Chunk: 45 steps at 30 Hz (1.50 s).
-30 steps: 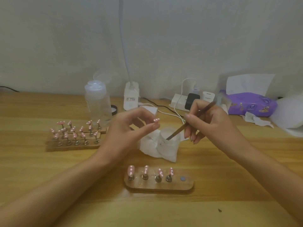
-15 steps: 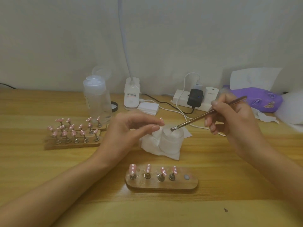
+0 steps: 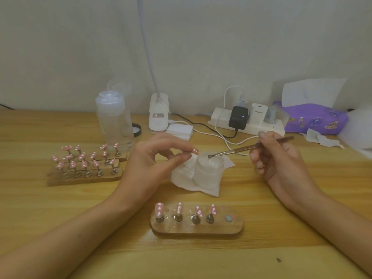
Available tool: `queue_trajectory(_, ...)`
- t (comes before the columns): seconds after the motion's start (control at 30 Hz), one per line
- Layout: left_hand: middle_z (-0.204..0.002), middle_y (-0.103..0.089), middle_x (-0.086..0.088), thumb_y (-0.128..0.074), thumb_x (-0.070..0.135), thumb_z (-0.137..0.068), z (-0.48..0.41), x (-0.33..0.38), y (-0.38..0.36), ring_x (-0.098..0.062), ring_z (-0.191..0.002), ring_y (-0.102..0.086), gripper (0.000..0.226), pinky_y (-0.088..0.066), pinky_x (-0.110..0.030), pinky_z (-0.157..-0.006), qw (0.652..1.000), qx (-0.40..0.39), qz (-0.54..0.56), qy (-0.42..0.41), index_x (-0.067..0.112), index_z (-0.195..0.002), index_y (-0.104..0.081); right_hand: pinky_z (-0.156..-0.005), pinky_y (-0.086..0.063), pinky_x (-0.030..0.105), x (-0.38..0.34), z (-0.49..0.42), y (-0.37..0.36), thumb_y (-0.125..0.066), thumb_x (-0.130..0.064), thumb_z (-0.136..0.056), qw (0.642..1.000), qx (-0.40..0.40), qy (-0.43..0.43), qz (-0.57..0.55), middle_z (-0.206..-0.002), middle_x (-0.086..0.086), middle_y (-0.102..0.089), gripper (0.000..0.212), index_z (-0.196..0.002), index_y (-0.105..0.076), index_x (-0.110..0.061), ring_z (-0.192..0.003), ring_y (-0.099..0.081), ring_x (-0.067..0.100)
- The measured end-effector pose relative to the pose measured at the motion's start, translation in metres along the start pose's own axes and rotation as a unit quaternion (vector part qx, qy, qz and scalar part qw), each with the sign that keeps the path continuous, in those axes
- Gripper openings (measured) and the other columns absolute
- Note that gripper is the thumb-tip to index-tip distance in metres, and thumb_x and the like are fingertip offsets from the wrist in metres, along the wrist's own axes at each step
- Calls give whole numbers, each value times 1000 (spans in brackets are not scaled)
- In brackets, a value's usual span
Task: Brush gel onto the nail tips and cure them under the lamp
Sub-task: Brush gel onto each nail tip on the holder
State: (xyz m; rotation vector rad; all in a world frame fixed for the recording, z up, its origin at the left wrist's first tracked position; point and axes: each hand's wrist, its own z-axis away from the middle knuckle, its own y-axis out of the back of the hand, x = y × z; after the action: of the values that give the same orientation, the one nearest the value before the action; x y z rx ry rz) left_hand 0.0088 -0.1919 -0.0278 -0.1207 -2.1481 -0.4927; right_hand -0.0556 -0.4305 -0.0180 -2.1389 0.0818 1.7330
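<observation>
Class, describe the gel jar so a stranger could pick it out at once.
On the wooden desk, find the crumpled white tissue at the centre. The jar stands on it. Unlike the tall clear bottle behind, it is short, frosted and open, with a brush tip at its mouth.

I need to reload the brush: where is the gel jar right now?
Head view: the gel jar sits mid-table on a white tissue, between the left hand and the right hand, behind the near wooden holder.
</observation>
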Motion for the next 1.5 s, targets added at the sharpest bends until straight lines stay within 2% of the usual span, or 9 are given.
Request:
queue_trajectory(0.1,-95,-74,11,-76,15,-81,0,-2,-1,-9,-80,-63,14,-44,-10,-67,1000,0,9,14,26,-90,-80,-41,-38,16,0,-1,0,-59,-32,-86,1000,0,5,-5,-53,0,-56,22,-74,-48,-17,-44,-47,7)
queue_trajectory(0.2,-95,-75,13,-75,27,-78,0,-2,-1,-13,-82,-65,13,-50,-18,-71,1000,-5,1,17,28,-90,-79,-41,-38,16,1,-2,1,-58,-32,-86,1000,-1,9,-13,-53,0,-57,22,-73,-48,-18,-44,-47,7)
queue_trajectory(0.27,-95,-75,16,-76,31,-77,1,-2,-1,-11,-77,-64,12,-51,-18,-68,1000,-6,-10,26,32,-89,-78,-42,-39,16,1,-2,2,-57,-29,-88,1000,-5,9,-17,-53,1,-57,22,-73,-47,-18,-45,-48,7)
queue_trajectory(0.37,-93,-73,18,-79,28,-78,2,-1,-1,-7,-70,-63,10,-45,-11,-59,999,-5,-34,33,33,-85,-75,-42,-40,17,2,-3,2,-57,-28,-86,1000,-13,5,-22,-55,2,-59,20,-73,-47,-17,-46,-50,9)
queue_trajectory(0.47,-91,-73,17,-80,22,-79,2,-1,-1,-4,-66,-60,10,-42,-9,-55,999,-9,-32,33,30,-82,-74,-43,-41,17,3,-4,3,-59,-31,-84,1000,-17,6,-21,-57,2,-62,19,-74,-50,-17,-47,-51,9)
queue_trajectory(0.63,-91,-74,15,-79,24,-81,3,0,-1,-4,-62,-56,7,-41,-8,-56,999,-18,-39,32,29,-81,-74,-45,-43,17,3,-4,4,-59,-33,-86,1000,-21,4,-19,-59,3,-63,19,-74,-53,-19,-49,-52,9)
queue_trajectory(0.9,-90,-73,15,-78,22,-82,3,0,-2,-3,-59,-52,8,-40,-7,-59,998,-32,-47,23,27,-82,-72,-46,-43,16,0,-1,-1,-59,-36,-86,998,-60,10,13,-62,2,-66,26,-61,-57,-29,-50,-53,9)
queue_trajectory(1.13,-87,-72,13,-79,17,-81,3,1,-3,-3,-55,-47,9,-38,-7,-58,998,-34,-45,26,21,-80,-71,-46,-42,17,2,-1,-1,-61,-35,-83,997,-64,13,29,-64,7,-67,22,-64,-55,-27,-48,-52,11)
queue_trajectory(1.5,-87,-70,14,-78,18,-81,3,2,-2,-4,-51,-43,9,-38,-7,-57,998,-43,-41,32,23,-79,-70,-41,-36,17,1,-1,-1,-61,-34,-84,998,-53,26,25,-63,7,-67,24,-62,-56,-28,-45,-49,10)
